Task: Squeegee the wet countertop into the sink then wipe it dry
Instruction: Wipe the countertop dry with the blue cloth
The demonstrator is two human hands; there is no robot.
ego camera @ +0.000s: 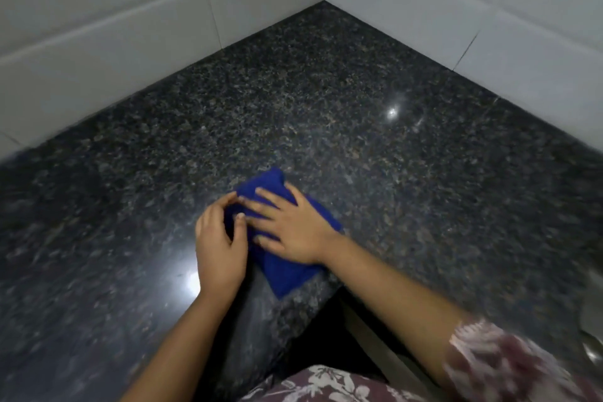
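Head view: one camera, looking down into the inside corner of an L-shaped counter.
Counter: dark speckled stone countertop (326, 101) runs left and right from the far corner, and it shines under two glints of light.
Walls: white tiles (98, 52) on the left and on the right, meeting at the far corner.
Cloth: a blue cloth (287, 274), folded, lies flat on the stone near the counter's front inner edge, right in the middle of the scene.
Right hand: the right hand (293, 232) presses flat on top of the cloth, fingers spread wide toward the left, palm down, nothing gripped, just pinning it.
Left hand: the left hand (218, 248) sits at the cloth's left edge, fingers curled, thumb and fingertips pinching at the fabric; looks like a light hold on the fold, though blur makes the grip hard to be sure of.
Sink: only a sliver of pale metal (592, 320) shows at the far right edge; probably the sink, but I can't say for certain.
Squeegee: none in sight.
Wetness: no puddles or beads stand out; the stone looks glossy, and a faint smear shows beside the cloth.
Progress: with the cloth out and no standing water, I'd judge the squeegee pass finished and the drying stage under way.
Left to do: wiping out toward both arms and the far corner.
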